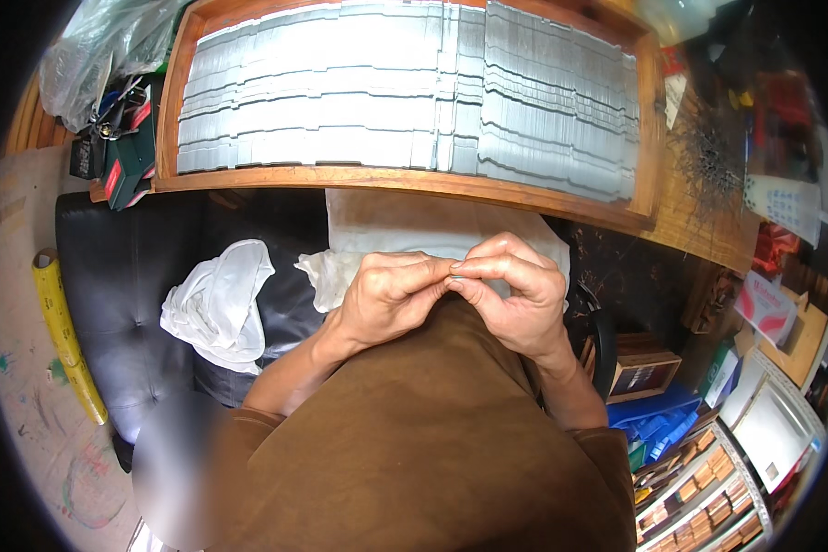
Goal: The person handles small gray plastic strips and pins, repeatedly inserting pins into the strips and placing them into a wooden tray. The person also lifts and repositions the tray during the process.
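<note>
While the left hand (391, 290) and right hand (522, 287) pinch a tiny, unidentifiable piece (454, 278) between their fingertips (467, 268), a wooden tray (340, 177) of grey strips (561, 110) lies beyond them on the desk (722, 221).

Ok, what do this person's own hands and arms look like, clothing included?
The left hand and right hand are ungloved, with no watch or bracelet visible. The forearms are bare; plain brown sleeves, matching the brown top, end near the elbows.
</note>
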Available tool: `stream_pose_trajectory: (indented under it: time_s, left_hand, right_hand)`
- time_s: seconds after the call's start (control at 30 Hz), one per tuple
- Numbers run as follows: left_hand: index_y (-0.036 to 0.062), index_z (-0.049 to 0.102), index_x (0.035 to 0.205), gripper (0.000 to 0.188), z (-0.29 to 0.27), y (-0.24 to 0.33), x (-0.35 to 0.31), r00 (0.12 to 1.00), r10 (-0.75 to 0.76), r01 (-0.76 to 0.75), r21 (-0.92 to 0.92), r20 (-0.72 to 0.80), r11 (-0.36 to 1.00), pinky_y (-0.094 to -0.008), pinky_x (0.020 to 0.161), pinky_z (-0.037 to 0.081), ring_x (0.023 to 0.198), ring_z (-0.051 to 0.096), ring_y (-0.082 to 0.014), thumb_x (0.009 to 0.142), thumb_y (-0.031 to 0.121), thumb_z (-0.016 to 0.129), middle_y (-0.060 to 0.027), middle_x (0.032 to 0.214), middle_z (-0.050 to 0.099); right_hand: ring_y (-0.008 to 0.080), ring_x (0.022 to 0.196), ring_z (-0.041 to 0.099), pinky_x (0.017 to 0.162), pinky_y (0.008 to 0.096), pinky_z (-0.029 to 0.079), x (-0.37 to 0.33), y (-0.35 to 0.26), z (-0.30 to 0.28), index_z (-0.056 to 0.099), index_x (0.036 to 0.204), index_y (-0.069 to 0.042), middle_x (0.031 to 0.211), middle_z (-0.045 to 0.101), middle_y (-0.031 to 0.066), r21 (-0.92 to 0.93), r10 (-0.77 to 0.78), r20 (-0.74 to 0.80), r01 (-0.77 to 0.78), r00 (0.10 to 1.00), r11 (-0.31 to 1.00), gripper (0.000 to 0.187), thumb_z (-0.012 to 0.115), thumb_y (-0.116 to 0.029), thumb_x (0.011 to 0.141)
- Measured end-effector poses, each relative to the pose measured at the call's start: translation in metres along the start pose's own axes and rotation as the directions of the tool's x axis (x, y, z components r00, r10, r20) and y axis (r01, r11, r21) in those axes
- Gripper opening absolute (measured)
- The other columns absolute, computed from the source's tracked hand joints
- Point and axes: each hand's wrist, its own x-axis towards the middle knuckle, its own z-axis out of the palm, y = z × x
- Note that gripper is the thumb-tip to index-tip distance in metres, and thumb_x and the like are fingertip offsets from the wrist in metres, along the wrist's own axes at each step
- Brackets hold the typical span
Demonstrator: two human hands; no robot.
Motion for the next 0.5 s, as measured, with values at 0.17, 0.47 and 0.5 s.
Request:
stream_pose_trajectory:
  time_s: [0.17, 0.47, 0.5]
  left_hand:
    - [-0.0036, 0.072, 0.102, 0.023, 0.0014, -0.0009, -0.0012, 1.0, 0.009, -0.009, 0.007, -0.018, 1.0, -0.0334, 0.061, 0.055, 0.07, 0.071, -0.0288, 0.08, -0.008, 0.074, -0.016, 0.079, 0.071]
    - [-0.0058, 0.071, 0.1, 0.02, 0.0, -0.0013, -0.0021, 1.0, 0.012, -0.012, 0.002, -0.025, 1.0, -0.033, 0.062, 0.056, 0.071, 0.071, -0.029, 0.08, -0.008, 0.073, -0.0167, 0.081, 0.071]
    - [-0.0059, 0.071, 0.1, 0.02, -0.0002, -0.0003, -0.0018, 1.0, 0.01, -0.01, 0.004, -0.024, 1.0, -0.0329, 0.063, 0.056, 0.071, 0.071, -0.029, 0.08, -0.008, 0.073, -0.0167, 0.081, 0.072]
  right_hand:
    - [0.0176, 0.075, 0.066, 0.065, 0.028, 0.053, 0.0002, 0.0007, 0.0, 0.072, 0.091, 0.001, 0.083, 0.068, 0.0092, 0.004, -0.01, -0.002, 0.01, 1.0, 1.0, 0.016, 0.081, 0.004, 0.078]
    - [0.018, 0.074, 0.066, 0.065, 0.0281, 0.053, 0.0002, 0.0025, 0.0011, 0.07, 0.088, 0.0, 0.082, 0.069, 0.0095, 0.036, -0.016, -0.009, 0.016, 1.0, 0.999, 0.016, 0.081, 0.005, 0.077]
    - [0.0181, 0.074, 0.066, 0.065, 0.0282, 0.053, 0.0003, 0.0024, 0.001, 0.07, 0.088, 0.0, 0.082, 0.069, 0.0095, 0.038, -0.015, -0.009, 0.016, 1.0, 0.999, 0.016, 0.081, 0.004, 0.077]
